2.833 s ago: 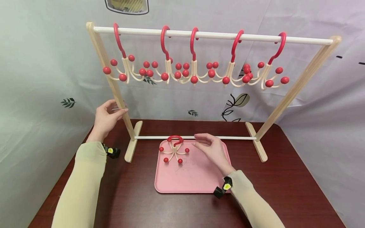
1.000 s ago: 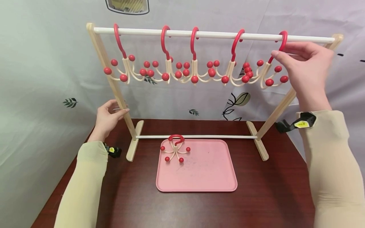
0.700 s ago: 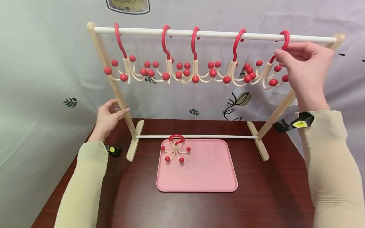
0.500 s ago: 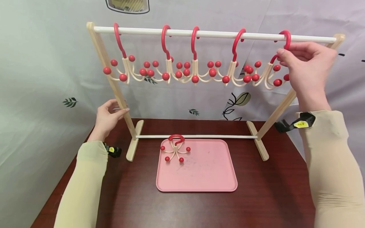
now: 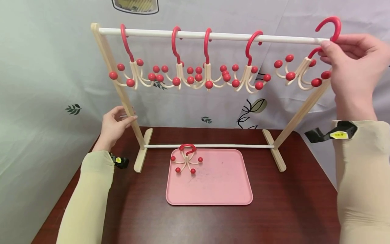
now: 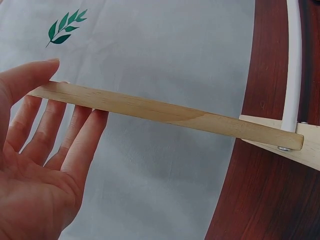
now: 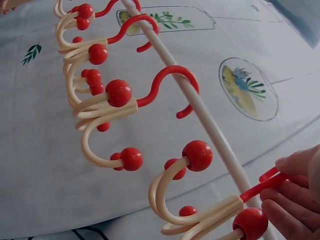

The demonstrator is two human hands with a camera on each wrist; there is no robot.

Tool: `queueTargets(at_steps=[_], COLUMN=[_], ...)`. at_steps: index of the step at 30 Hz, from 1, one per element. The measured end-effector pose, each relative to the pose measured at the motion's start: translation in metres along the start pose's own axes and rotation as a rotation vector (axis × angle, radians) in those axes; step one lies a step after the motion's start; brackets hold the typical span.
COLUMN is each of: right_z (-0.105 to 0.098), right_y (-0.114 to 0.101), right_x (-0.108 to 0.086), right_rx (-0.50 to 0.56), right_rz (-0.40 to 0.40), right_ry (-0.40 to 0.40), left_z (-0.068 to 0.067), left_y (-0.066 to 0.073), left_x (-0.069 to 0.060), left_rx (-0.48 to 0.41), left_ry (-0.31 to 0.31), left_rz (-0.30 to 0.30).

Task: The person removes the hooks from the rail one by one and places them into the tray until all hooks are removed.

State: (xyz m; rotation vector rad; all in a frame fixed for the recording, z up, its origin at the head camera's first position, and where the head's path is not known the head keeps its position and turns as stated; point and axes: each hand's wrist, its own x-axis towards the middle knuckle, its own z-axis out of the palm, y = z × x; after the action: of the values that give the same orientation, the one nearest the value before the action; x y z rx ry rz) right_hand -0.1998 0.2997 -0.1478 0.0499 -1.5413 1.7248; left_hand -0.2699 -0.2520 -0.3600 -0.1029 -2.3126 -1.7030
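Observation:
My right hand (image 5: 358, 67) pinches the red hook of a multi-arm hanger (image 5: 301, 70) near the rack's right end. The hook's curved top and free tip stand above the white rail (image 5: 225, 36), so it is lifted off; the hanger tilts. In the right wrist view, fingers and thumb close on the red hook (image 7: 265, 187). My left hand (image 5: 113, 127) holds the rack's left wooden post (image 5: 120, 83), thumb on one side and fingers on the other, as the left wrist view shows. Several like hangers, such as one hanger (image 5: 248, 73), hang from the rail by red hooks.
A pink tray (image 5: 219, 189) lies on the dark wooden table (image 5: 146, 210), with one hanger (image 5: 187, 161) at its upper left. A lower white bar (image 5: 231, 146) joins the rack's feet behind the tray. Patterned cloth (image 5: 189, 115) hangs behind.
My right hand went from above the tray to the rightmost hanger on the rail, took its hook, then raised it off the rail and rightward. The left hand stayed on the post.

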Motion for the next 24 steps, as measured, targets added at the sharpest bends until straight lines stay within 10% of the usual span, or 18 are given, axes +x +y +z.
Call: queueTargets(at_steps=[24], right_z=[-0.024], right_y=[0.022], right_x=[-0.051], right_rx=[-0.090], right_rz=[-0.080], right_ry=[-0.117], left_z=[0.000], left_y=[0.000], left_x=[0.000], left_rx=[0.031], left_ry=[0.011], left_rz=[-0.009])
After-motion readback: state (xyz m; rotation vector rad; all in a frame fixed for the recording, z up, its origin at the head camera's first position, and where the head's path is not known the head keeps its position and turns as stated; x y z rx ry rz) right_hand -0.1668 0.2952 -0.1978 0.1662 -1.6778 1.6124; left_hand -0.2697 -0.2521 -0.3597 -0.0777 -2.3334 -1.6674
